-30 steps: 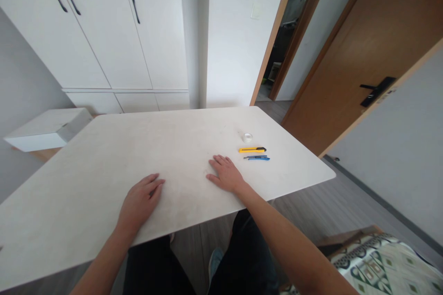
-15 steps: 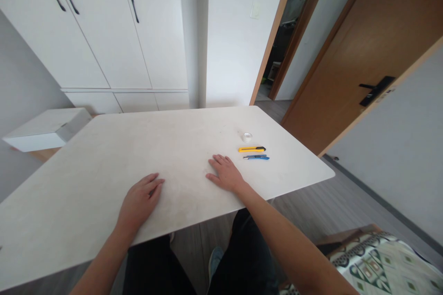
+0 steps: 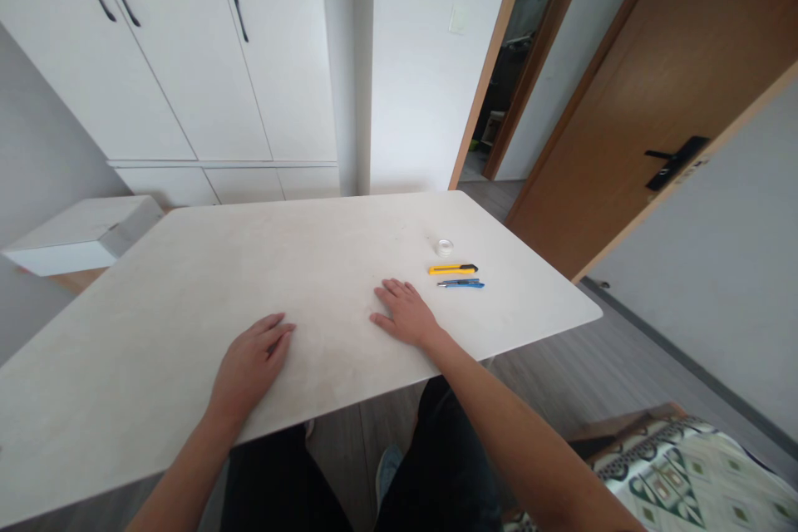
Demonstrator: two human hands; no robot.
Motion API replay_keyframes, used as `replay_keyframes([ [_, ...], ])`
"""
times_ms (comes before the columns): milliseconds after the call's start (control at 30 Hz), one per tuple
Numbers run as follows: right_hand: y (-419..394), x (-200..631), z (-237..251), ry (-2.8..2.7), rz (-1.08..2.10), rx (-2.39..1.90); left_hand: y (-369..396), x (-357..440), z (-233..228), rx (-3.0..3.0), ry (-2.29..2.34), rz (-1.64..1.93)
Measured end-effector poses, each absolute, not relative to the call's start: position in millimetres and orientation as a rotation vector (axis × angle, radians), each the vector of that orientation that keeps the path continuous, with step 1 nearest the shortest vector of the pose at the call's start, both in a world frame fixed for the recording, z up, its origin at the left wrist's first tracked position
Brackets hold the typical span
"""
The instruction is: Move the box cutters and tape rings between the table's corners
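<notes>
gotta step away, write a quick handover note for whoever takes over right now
Left hand: flat on the table, palm down, holding nothing.
Right hand: flat on the table, holding nothing, nearest the blue pen.
Things: the yellow utility knife lies just beyond the pen, the small clear tape roll beyond that; all lie apart from the right hand.
Done: nothing picked up.
Left: every item is untouched.

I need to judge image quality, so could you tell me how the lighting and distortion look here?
Head view: soft even daylight, only faint shadows under both hands on the table; no glare; the yellow utility knife is sharp; wide-angle bending slants the wardrobe doors and the wooden door.
</notes>
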State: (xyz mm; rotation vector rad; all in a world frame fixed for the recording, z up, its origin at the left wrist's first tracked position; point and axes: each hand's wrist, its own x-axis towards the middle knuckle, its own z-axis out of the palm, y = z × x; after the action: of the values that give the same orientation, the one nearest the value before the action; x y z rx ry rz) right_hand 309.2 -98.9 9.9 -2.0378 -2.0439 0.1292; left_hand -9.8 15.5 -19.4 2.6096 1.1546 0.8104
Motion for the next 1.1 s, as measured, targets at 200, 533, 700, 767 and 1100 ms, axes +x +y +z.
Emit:
replay_keyframes([
  [200, -98.8, 309.3, 10.3, -2.040, 0.146, -2.029, 15.8, -10.4, -20.9, 2.608, 1.153, 0.811],
  [533, -98.6, 309.2, 8.6, -2.041, 0.117, -2.030, 15.2, -9.6, -18.3, 2.625, 1.157, 0.802],
  [700, -98.4, 309.6, 7.7, -2.044, 0.110, -2.029, 15.7, -10.6, -19.3, 2.632, 1.153, 0.783],
  [767, -98.3, 309.5, 7.7, -2.043, 0.112, -2.031, 15.8, -10.9, -20.2, 2.625, 1.157, 0.785],
  [1100, -97.8, 309.5, 6.2, -2.033, 0.108, -2.012, 17.5, -9.7, -20.7, 2.587, 1.185, 0.787],
])
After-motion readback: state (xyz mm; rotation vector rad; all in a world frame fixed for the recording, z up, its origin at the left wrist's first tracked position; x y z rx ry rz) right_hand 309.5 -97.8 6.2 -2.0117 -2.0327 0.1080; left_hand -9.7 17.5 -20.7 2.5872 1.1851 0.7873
